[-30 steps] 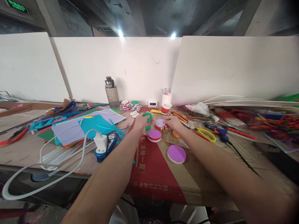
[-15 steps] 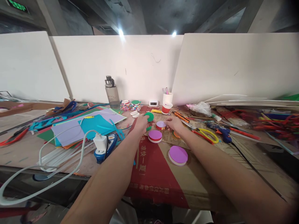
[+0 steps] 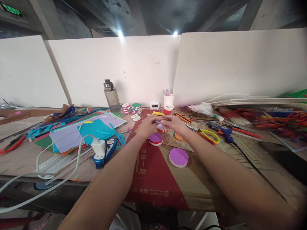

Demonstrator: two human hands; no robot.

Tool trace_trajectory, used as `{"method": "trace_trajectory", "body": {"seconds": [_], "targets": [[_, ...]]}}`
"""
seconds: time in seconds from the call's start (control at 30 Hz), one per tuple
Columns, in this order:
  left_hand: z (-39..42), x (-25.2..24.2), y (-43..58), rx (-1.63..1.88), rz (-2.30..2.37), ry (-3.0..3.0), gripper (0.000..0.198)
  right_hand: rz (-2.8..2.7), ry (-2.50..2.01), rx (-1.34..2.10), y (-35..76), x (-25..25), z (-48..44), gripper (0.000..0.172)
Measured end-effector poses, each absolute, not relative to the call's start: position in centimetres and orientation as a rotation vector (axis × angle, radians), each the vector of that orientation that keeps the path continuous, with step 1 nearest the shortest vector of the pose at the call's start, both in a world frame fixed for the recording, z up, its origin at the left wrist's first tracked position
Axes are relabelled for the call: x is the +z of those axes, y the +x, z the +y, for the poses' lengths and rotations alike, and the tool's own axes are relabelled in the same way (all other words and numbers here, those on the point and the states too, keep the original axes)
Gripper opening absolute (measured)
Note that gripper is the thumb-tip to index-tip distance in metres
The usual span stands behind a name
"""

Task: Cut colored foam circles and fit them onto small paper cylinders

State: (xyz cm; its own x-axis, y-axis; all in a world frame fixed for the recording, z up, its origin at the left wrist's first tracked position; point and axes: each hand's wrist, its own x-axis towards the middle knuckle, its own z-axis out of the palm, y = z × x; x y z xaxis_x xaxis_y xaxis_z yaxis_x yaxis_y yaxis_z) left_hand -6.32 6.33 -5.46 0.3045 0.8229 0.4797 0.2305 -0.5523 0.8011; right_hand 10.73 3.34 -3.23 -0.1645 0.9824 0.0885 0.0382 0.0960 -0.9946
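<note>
Red rings the mid-frame disc [image 3: 155, 138], not yet the lower disc [image 3: 178, 156], as your left hand [image 3: 148, 124] and right hand [image 3: 174, 124] grip a lilac piece [image 3: 158, 121].

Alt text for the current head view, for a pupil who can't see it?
A person's left hand and right hand are close together by purple discs on cardboard, their grip unclear. To the left are paper and a bottle; to the right, scissors and a glue gun.

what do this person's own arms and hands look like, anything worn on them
The left grip and right grip are bare, ungloved hands. The left forearm and right forearm show no sleeve, watch or bracelet. Rings would be too small to tell.
</note>
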Motion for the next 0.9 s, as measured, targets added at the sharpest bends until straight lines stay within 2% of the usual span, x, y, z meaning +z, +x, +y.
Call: {"method": "trace_trajectory", "body": {"seconds": [0.1,0.33,0.5,0.63,0.7,0.9], "targets": [[6.3,-5.5,-6.5,1.217,0.974,2.033,0.022,-1.451,-1.085,1.227,10.9,-3.0,3.2,0.035],[5.7,-4.7,-6.2,1.130,1.010,2.222,0.038,-1.779,-1.055,1.080,11.2,-3.0,3.6,0.034],[6.1,-4.3,-6.5,1.319,1.113,2.134,0.051,-1.842,-1.294,0.720,11.4,-3.8,4.3,0.031],[6.9,-4.1,-7.5,1.342,1.600,1.867,0.036,-1.857,-1.477,0.356,12.1,-3.9,4.7,0.044],[7.0,-4.1,-7.8,1.290,1.694,1.821,0.027,-1.856,-1.512,0.272,12.8,-3.3,4.8,0.042],[6.8,-4.2,-7.7,1.184,1.724,1.848,0.022,-2.015,-1.746,0.424,15.7,-1.1,3.9,0.027]]}}
